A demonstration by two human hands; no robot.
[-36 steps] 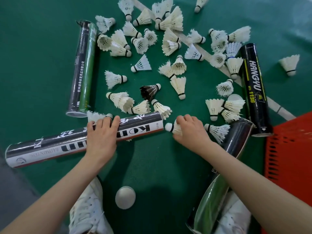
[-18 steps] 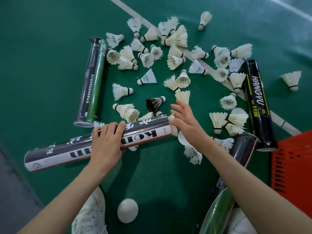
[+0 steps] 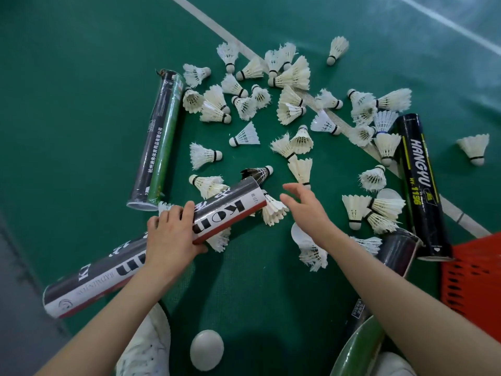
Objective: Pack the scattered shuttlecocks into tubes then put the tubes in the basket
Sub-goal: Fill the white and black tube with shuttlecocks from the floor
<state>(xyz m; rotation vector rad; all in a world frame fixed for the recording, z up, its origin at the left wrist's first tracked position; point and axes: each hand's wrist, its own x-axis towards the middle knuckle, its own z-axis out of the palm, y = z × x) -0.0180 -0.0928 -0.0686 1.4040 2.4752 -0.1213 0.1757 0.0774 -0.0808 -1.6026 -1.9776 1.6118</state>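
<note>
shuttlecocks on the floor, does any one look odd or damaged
One stands out: a black shuttlecock lies among the white shuttlecocks, just beyond the open end of the tube that the left hand grips. Its feather edge looks ragged, and several white ones nearby look frayed too.

Right hand (image 3: 306, 210) let go of shuttlecock (image 3: 314, 256); it lies on floor under wrist. Fingers now spread. Left hand (image 3: 170, 234) tipped tube (image 3: 227, 213) mouth up.

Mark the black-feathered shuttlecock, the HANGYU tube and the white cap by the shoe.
black-feathered shuttlecock (image 3: 256, 172): head view, dark feather skirt.
HANGYU tube (image 3: 419, 164): head view, printed label.
white cap (image 3: 206, 350): head view, top centre.
</note>
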